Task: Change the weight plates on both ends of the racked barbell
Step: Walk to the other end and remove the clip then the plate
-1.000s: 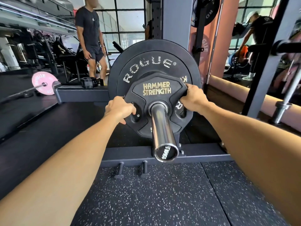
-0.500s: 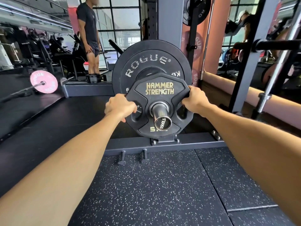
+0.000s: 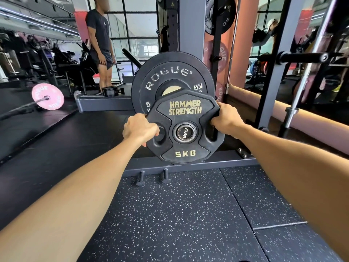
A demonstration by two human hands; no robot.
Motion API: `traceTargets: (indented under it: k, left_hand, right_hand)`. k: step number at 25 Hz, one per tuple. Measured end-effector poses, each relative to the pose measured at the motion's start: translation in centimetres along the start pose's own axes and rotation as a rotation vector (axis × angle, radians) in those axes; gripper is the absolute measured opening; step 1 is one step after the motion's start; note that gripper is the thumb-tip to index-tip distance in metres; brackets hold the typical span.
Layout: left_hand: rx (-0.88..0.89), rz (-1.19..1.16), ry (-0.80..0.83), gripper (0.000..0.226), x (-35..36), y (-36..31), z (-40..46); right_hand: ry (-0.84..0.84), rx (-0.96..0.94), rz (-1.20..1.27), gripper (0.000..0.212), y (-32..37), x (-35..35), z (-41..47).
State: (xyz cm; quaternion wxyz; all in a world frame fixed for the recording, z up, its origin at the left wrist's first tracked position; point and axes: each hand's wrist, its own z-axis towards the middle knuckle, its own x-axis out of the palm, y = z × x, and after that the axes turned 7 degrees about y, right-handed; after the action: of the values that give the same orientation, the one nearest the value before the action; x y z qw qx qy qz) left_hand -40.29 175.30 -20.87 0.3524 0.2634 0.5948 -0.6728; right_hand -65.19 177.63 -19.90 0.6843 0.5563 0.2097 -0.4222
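A black 5 kg Hammer Strength plate [image 3: 186, 127] sits at the very tip of the barbell sleeve [image 3: 184, 132], whose end cap shows through the plate's centre hole. My left hand [image 3: 140, 129] grips the plate's left edge and my right hand [image 3: 226, 121] grips its right edge. Behind it a larger black Rogue bumper plate [image 3: 168, 74] stays further in on the sleeve, with a gap between the two plates. The rest of the bar is hidden behind the plates.
The grey rack upright [image 3: 191, 25] and its base crossbar [image 3: 217, 163] stand just behind. Two storage pegs [image 3: 153, 176] stick up from the base. A pink-plated barbell [image 3: 47, 97] lies on the floor at left. A person [image 3: 100, 44] stands behind. Speckled rubber flooring [image 3: 179, 214] lies underfoot.
The 5 kg plate has slid outward along the sleeve from against the Rogue plate to the sleeve's tip, both hands staying on it. My view has backed away from the rack.
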Motion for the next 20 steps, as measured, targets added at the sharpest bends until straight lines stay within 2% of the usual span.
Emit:
traceTargets:
  k: [3, 6, 10, 13, 20]
  left_hand:
    - [0.017, 0.017, 0.017, 0.044, -0.6, -0.2, -1.2]
    - [0.015, 0.016, 0.057, 0.043, -1.5, -0.2, -2.4]
    - [0.046, 0.028, 0.064, 0.052, -4.2, -1.0, -2.8]
    - [0.074, 0.026, 0.038, 0.051, -8.1, -3.2, -1.5]
    - [0.121, -0.054, 0.023, 0.036, -17.5, -11.3, 4.1]
  right_hand:
    - [-0.010, 0.011, -0.024, 0.037, 0.1, -0.5, -1.6]
    - [0.002, -0.001, -0.084, 0.034, 0.7, -1.4, -3.0]
    - [0.004, -0.074, -0.121, 0.010, 2.6, -3.2, -3.4]
    - [-0.029, -0.126, -0.162, 0.022, 5.1, -5.7, -1.4]
    - [-0.038, -0.248, -0.119, 0.027, 11.5, -14.1, 7.0]
